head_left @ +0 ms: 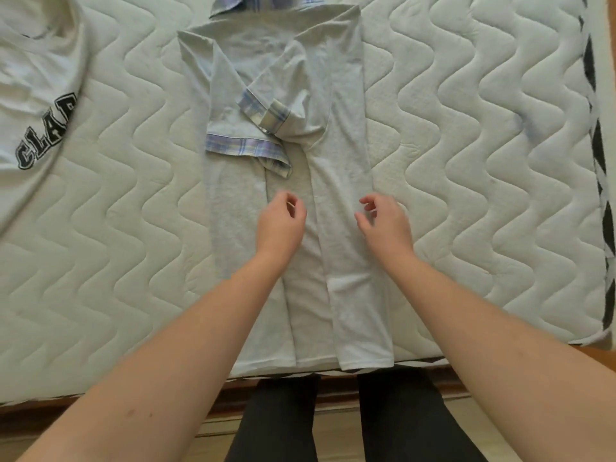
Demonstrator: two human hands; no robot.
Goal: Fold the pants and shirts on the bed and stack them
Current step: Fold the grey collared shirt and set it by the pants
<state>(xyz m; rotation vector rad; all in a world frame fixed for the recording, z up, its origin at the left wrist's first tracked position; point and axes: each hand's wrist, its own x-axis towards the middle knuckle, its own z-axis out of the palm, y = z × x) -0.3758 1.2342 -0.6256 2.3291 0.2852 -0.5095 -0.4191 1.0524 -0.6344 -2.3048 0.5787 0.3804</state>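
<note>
- The grey shirt (293,181), sides folded in, is laid lengthwise on the bed (466,161).
- Nothing is held: left hand (281,221) and right hand (386,221) hover above it, fingers loosely curled.
- Soft, light, limp cloth is judged best gripped at the hem corners.

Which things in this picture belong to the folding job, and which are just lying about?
Part of the job:
grey shirt, sides and sleeves already folded in
white shirt with black letters, not yet folded
left hand
right hand

Just there:
mattress
wooden floor
</note>
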